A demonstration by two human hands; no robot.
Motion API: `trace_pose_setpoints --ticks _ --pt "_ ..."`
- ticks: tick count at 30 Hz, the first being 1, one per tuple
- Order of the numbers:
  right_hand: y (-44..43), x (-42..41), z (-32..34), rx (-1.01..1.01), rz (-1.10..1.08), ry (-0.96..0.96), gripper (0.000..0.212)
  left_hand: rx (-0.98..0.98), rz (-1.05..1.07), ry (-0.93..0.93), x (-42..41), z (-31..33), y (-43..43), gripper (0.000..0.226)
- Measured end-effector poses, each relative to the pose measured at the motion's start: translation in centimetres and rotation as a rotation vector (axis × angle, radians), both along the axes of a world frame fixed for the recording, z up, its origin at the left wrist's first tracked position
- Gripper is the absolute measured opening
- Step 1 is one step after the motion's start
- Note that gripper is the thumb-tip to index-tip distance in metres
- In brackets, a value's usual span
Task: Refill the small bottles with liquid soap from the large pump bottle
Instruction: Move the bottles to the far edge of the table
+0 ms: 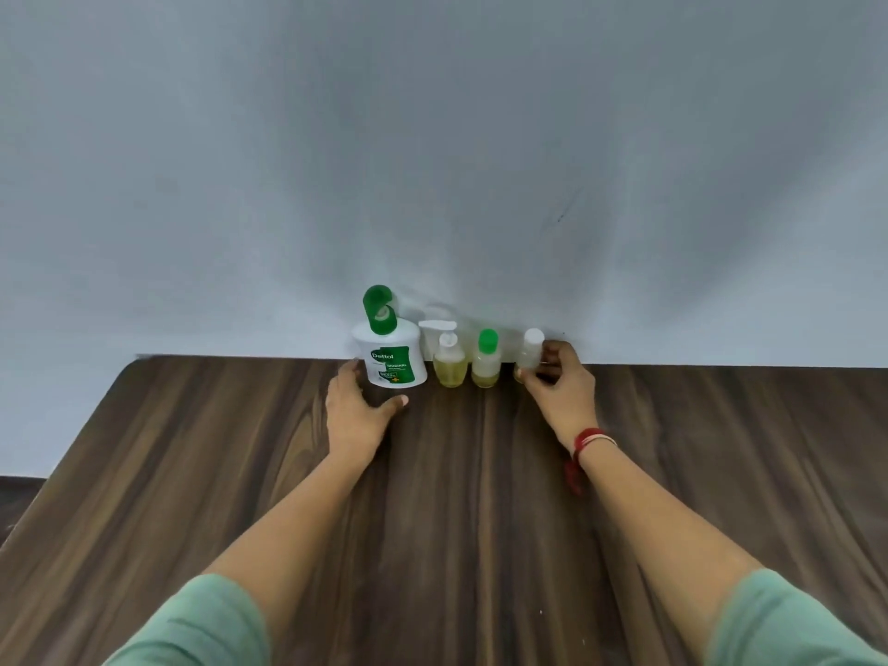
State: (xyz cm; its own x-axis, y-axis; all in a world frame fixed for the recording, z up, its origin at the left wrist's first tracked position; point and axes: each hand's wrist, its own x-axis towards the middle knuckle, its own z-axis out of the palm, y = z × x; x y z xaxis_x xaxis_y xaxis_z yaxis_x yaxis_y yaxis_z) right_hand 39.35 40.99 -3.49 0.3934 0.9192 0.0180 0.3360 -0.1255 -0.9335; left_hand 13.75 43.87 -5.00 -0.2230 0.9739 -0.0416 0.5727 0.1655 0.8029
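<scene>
Item 1, white-capped small bottle [531,355]: upright at the far edge of the table [240,473], against the wall [432,137]; held by the right hand [557,382], whose fingers curl round its lower body from the right, the cap standing clear above the fingertips; contents hard to make out. Item 2, green-capped small bottle [486,362]: upright just to the left of that grip, apart from the fingers, yellowish liquid low in the body. Item 3, small pump bottle [449,365]: next leftward, white pump head, yellowish liquid in its lower part; a white object behind it cannot be identified. Item 4, large pump bottle [390,360]: white body, green label and green pump, far left of the row, well apart from the right hand's grip. Left hand [358,406]: released, fingers extended along the bottle's left side, thumb spread across in front of its base; the bottle sits in the fork between thumb and fingers, actual contact not discernible. Accessory: red thread [587,442] on the right wrist. Both forearms bare below green sleeves [202,627].
</scene>
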Motion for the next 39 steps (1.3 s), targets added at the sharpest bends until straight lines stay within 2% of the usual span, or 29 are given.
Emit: trace_pose_setpoints --ticks 10,14,22,27,30,32,35,39 --pt "0.8 -1.3 -0.6 0.035 -0.032 -0.045 0.034 0.062 -0.022 -0.057 1.4 0.0 2.0 0.056" --pt "0.8 -1.4 -0.7 0.052 -0.031 -0.056 0.032 0.092 -0.007 -0.047 1.9 0.1 1.9 0.053" --pt "0.9 -1.8 -0.9 0.006 -0.031 -0.055 0.040 0.082 0.003 -0.011 2.3 0.0 1.8 0.062" --pt "0.1 -1.9 -0.8 0.034 -0.110 0.050 0.053 0.080 0.135 -0.072 3.6 0.6 0.0 0.089" --pt "-0.7 -2.4 -0.9 0.101 -0.210 0.035 0.042 0.172 0.219 -0.142 4.9 0.7 -2.4 0.070" --pt "-1.1 -2.7 -1.1 0.113 -0.207 0.025 0.033 0.165 0.114 -0.201 6.0 0.7 -3.6 0.046" --pt "-0.9 -3.1 -1.4 0.084 -0.138 -0.002 0.021 0.104 -0.075 -0.187 7.2 0.5 -4.0 0.016" --pt "-0.4 -3.7 -1.6 0.078 -0.092 -0.054 0.021 0.097 -0.028 -0.225 8.1 0.7 -2.5 0.014"
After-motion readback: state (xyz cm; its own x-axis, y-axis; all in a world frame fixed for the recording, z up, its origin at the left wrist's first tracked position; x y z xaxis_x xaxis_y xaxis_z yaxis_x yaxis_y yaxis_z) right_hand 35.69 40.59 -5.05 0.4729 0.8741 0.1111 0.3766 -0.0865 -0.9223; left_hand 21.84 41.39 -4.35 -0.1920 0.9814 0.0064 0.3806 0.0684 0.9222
